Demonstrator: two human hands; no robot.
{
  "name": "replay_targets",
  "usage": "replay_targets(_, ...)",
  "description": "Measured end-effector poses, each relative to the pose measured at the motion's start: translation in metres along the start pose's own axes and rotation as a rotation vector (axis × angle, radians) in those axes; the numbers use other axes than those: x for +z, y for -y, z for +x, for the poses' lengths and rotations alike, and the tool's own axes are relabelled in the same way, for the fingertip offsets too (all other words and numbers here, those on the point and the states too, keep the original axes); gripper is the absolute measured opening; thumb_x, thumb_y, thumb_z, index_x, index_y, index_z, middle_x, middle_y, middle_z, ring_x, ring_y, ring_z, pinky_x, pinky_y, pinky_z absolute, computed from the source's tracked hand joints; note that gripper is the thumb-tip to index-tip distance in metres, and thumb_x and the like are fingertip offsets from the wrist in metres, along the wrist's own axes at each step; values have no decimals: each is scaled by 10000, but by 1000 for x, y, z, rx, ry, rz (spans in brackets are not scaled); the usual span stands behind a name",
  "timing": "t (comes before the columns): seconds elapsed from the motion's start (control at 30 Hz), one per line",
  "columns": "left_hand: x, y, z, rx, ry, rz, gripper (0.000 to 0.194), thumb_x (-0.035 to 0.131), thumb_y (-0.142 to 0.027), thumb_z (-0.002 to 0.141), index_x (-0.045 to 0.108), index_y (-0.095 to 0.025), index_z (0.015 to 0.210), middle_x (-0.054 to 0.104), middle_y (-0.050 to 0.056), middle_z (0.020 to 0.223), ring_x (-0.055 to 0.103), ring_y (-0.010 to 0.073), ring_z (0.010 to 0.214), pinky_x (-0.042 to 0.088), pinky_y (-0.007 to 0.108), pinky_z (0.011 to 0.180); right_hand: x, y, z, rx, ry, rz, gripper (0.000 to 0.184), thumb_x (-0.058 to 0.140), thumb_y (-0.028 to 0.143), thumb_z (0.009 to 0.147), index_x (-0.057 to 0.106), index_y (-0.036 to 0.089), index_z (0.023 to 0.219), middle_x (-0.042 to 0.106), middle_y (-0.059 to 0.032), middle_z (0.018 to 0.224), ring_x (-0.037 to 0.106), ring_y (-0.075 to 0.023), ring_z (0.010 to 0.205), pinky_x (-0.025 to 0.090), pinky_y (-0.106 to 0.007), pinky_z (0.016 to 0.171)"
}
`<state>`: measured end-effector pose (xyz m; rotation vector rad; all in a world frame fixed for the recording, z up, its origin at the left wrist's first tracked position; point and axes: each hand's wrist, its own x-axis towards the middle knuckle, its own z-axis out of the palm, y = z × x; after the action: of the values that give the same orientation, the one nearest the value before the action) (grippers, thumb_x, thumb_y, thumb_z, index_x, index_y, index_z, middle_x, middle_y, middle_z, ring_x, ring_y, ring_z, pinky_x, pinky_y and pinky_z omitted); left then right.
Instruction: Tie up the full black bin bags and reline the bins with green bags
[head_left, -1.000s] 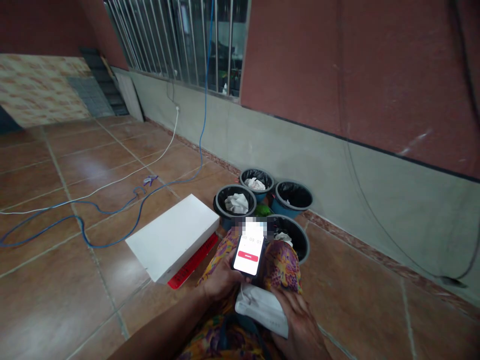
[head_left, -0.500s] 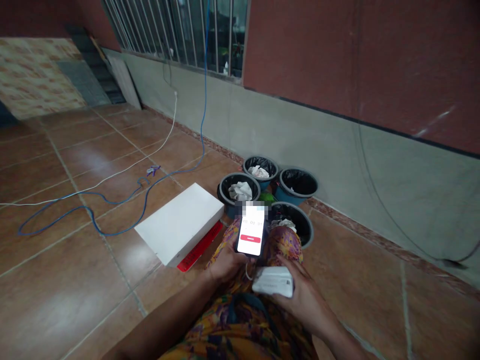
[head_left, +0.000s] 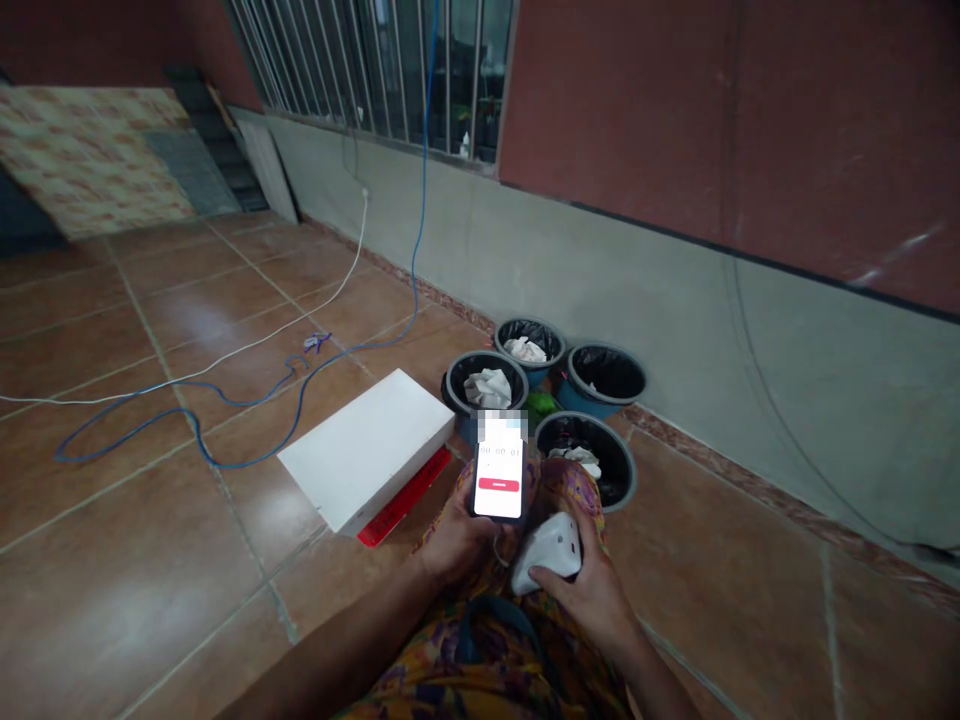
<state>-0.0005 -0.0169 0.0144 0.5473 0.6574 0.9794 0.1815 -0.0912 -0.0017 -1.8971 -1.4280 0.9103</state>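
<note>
My left hand [head_left: 456,540] is closed around the lower end of a smartphone [head_left: 499,500], whose bright screen shows timer digits and a red button. My right hand [head_left: 600,585] grips a white power bank [head_left: 546,555], tilted so that an end with small openings faces up. A short pale cable [head_left: 499,552] loops between the phone and the power bank; where its ends go is hidden. Both hands are over my lap, above patterned orange and purple cloth [head_left: 420,670].
Several lined bins stand ahead by the wall, including a front bin [head_left: 628,470] with pale crumpled material inside. A white box [head_left: 367,450] lies on the tiled floor at left, a red item [head_left: 405,500] along its side. A blue cable [head_left: 300,400] loops across the floor.
My right hand has turned the power bank, so its end with openings now shows instead of its printed face. The phone stays in my left hand. The view has shifted slightly.
</note>
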Motion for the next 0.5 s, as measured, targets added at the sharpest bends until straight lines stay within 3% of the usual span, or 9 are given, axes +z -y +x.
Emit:
replay_targets(0.1,1,0,1,-7,-8,13,738,674,26,510,589,-201,1207,713,18,905,620,151,735,482,254,681,5,-6,-2,12,-47,12,1040,708,377,695,135,207,1545,545,-153,1382,600,-284,1182,480,-435,977)
replay_targets(0.23,-2,2,2,4,-7,30,769,672,29,510,578,-206,1236,714,18,919,607,138,699,475,250,661,13,-2,-8,-9,-121,15,909,631,401,789,170,180,1541,646,-156,1235,663,-295,1057,506,-432,910)
replay_targets(0.4,-5,3,3,30,-28,28,768,677,53,505,582,-214,1219,708,27,1000,629,157,801,489,258,724,22,10,-11,13,-182,32,794,565,391,829,250,155,1519,649,-156,1245,657,-304,1065,497,-421,927)
replay_targets(0.5,-7,3,3,52,-27,27,701,679,43,520,601,-199,1173,706,23,988,626,146,797,486,249,725,23,8,-7,7,-171,118,780,528,383,850,219,146,1526,635,-148,1275,651,-282,1090,505,-407,937)
